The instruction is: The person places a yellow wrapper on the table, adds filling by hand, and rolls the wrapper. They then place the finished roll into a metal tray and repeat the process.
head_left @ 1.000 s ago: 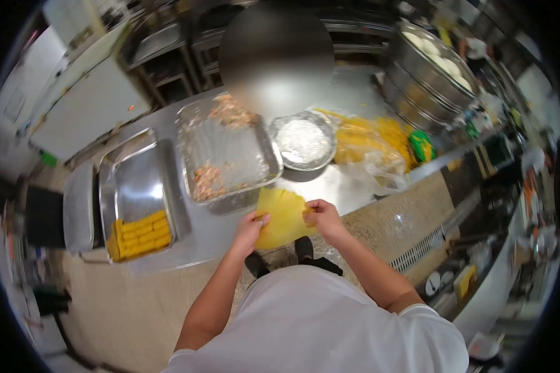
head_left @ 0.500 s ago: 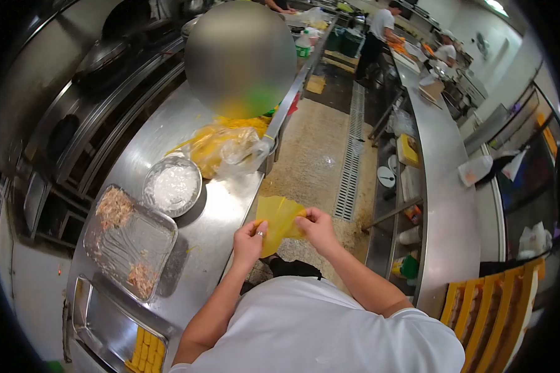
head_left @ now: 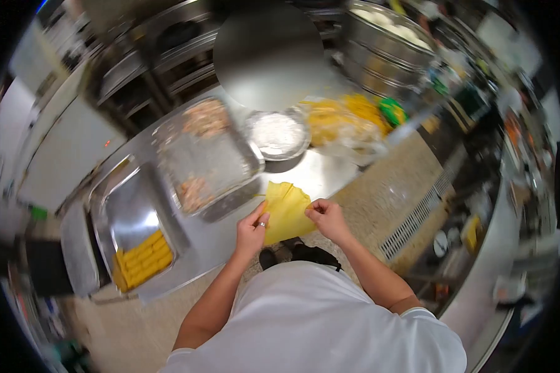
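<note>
Head view's got the left hand (head_left: 252, 229) pinched nearly closed on the yellow sheet (head_left: 287, 212) around 9 o'clock, right hand (head_left: 327, 219) pinching its 3 o'clock edge.

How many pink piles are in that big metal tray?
2: a bigger pile at the far end of the tray, and a smaller pile at the near end.

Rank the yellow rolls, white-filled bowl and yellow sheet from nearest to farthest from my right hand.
1. Yellow sheet, pinched in the right hand.
2. White-filled bowl, ahead and slightly left.
3. Yellow rolls, far left in the metal tray.
</note>
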A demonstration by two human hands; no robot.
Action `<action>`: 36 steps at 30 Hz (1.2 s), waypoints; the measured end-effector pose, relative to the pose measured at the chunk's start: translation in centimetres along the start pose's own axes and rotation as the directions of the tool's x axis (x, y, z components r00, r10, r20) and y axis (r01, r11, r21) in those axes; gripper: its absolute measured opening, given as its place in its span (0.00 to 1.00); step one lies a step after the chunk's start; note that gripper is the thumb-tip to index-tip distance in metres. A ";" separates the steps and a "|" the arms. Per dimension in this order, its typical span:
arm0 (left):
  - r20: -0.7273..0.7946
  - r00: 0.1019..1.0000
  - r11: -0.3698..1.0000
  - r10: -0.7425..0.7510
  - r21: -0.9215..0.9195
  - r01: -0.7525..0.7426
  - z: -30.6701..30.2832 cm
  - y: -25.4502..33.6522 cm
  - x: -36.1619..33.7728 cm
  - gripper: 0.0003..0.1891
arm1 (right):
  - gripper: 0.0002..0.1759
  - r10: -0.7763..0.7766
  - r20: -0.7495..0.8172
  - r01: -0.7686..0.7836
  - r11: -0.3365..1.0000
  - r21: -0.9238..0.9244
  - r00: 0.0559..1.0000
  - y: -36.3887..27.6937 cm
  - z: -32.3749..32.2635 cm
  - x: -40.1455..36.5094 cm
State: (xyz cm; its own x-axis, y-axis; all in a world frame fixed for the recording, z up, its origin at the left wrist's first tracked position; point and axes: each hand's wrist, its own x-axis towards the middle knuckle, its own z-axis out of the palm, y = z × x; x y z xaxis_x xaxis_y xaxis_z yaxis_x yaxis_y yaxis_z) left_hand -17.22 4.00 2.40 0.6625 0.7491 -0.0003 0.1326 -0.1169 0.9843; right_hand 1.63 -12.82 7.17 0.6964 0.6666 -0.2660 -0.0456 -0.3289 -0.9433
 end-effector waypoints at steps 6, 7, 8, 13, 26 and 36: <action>-0.290 0.955 0.919 0.065 0.391 0.056 -5.2 -4.2 -1.2 0.30 | 0.14 -0.253 0.332 0.384 0.818 -0.428 0.909 0.8 6.6 8.0; -0.314 0.949 0.877 -0.016 0.452 0.164 -5.7 -3.6 -1.4 0.32 | 0.16 -0.340 0.367 0.488 0.736 -0.470 0.866 0.9 7.3 9.0; -0.343 0.934 0.821 -0.096 0.503 0.269 -6.0 -3.0 -1.5 0.35 | 0.17 -0.318 0.382 0.472 0.769 -0.432 0.868 0.9 7.5 9.9; -0.464 0.886 0.735 -0.006 0.599 0.319 -6.1 -3.7 -2.8 0.33 | 0.14 -0.256 0.384 0.415 0.806 -0.422 0.887 -3.6 7.1 12.5; -0.331 0.932 0.683 0.148 0.716 0.146 -5.5 -4.2 -4.3 0.19 | 0.29 -0.191 0.906 0.732 0.661 -0.165 0.377 -10.9 26.4 23.0; -0.354 0.923 0.715 0.149 0.684 0.147 -5.7 -4.3 -4.3 0.18 | 0.15 0.002 0.999 0.999 0.029 -0.036 0.036 -8.2 31.5 23.7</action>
State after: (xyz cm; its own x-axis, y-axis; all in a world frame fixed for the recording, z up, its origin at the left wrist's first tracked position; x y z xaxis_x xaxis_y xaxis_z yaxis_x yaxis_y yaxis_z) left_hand -24.87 5.01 -0.79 0.3707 0.9051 0.2085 0.6963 -0.4194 0.5824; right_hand -4.07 26.70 2.35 -0.6909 0.6917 -0.2101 0.7200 0.6322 -0.2862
